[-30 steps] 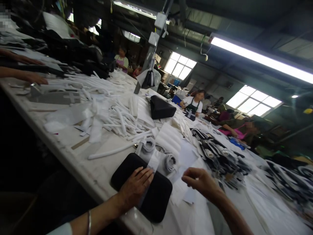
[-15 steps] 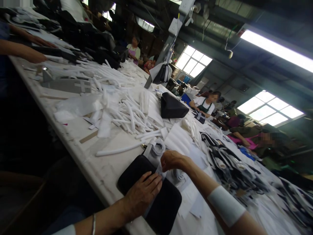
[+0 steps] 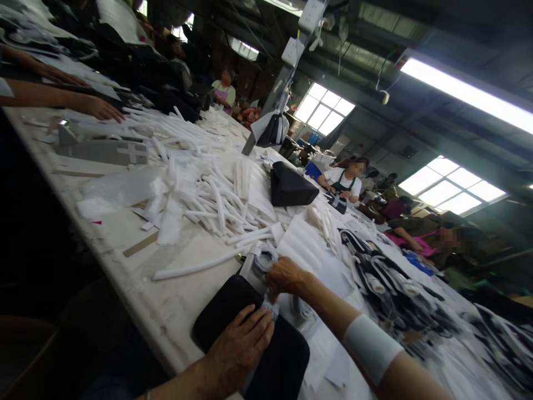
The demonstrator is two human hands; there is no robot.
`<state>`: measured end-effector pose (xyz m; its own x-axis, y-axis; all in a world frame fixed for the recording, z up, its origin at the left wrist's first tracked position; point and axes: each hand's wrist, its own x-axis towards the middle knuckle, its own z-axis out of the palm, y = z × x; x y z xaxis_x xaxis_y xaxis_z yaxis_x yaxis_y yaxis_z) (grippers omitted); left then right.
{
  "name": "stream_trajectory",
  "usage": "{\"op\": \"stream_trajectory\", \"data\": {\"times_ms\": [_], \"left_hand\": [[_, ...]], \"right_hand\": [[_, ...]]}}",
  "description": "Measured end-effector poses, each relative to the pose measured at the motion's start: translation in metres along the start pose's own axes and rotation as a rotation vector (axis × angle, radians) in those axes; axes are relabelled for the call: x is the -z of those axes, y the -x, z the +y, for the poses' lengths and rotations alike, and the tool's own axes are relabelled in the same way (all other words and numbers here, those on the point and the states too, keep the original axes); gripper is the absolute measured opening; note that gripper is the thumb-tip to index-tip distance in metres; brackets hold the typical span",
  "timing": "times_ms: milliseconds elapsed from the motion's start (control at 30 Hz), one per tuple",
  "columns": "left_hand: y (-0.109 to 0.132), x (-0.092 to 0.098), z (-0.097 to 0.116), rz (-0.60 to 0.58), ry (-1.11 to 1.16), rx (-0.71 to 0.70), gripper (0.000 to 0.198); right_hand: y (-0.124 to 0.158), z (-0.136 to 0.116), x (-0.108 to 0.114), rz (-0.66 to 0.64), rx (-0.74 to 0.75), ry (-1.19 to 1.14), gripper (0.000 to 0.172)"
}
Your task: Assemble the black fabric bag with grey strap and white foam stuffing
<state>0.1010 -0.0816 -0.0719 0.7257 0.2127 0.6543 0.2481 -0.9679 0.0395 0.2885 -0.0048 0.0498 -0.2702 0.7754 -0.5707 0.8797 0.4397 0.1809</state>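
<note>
A flat black padded case with rounded corners lies at the near edge of the table. My left hand rests flat across its middle, fingers stretched out. My right hand is closed just above the case, its fingers on a pale translucent strip that runs to my left fingertips. Whether the strip is tape or plastic film I cannot tell. Just past my right hand is a grey coiled roll. Another grey coil sits beneath my right wrist.
White foam rods are heaped over the table. Beyond them stands a dark wedge-shaped case. Black and white pieces are piled at right. A co-worker's hand reaches in at far left; other people sit further back.
My right hand has shifted slightly down and left, closer to my left hand. My left hand stays on the case. At far left, the co-worker's hand has moved right over the foam rods.
</note>
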Motion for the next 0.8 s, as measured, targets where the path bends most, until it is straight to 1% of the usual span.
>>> {"op": "stream_trajectory", "data": {"times_ms": [67,100,200,267,300,367,433,500,567,633,700,800], "left_hand": [[0.001,-0.001,0.000,0.008,-0.019,-0.006,0.043],[0.001,-0.002,0.000,0.009,-0.027,-0.009,0.044],[0.001,-0.003,-0.001,0.011,-0.035,-0.013,0.045],[0.001,-0.003,-0.001,0.015,-0.031,-0.014,0.045],[0.001,-0.002,-0.001,0.017,-0.028,-0.014,0.044],[0.000,-0.002,0.000,0.027,-0.025,-0.015,0.043],[0.000,-0.002,0.000,0.046,-0.019,-0.013,0.040],[0.000,-0.002,0.001,0.041,-0.009,-0.009,0.038],[0.001,-0.004,0.001,0.014,-0.002,-0.010,0.039],[0.002,-0.005,0.001,-0.010,-0.004,-0.010,0.040],[0.004,-0.008,0.001,-0.029,-0.003,-0.005,0.042],[0.006,-0.011,0.002,-0.061,0.004,0.006,0.043]], "right_hand": [[0.000,0.010,-0.006,0.063,-0.005,0.034,0.027],[0.001,0.016,-0.008,0.093,-0.031,0.039,0.026],[0.010,0.031,-0.009,0.205,-0.158,0.043,0.018],[0.021,0.034,-0.007,0.307,-0.268,0.036,0.011],[0.027,0.033,-0.007,0.360,-0.325,0.027,0.012],[0.041,0.022,-0.008,0.454,-0.425,-0.004,0.018],[0.052,0.003,-0.016,0.532,-0.496,-0.044,0.025],[0.059,-0.018,-0.029,0.601,-0.522,-0.120,0.030],[0.061,-0.038,-0.044,0.613,-0.493,-0.220,0.029],[0.057,-0.050,-0.056,0.568,-0.444,-0.288,0.029],[0.052,-0.053,-0.061,0.503,-0.420,-0.288,0.032],[0.045,-0.046,-0.059,0.468,-0.442,-0.257,0.032]]}}
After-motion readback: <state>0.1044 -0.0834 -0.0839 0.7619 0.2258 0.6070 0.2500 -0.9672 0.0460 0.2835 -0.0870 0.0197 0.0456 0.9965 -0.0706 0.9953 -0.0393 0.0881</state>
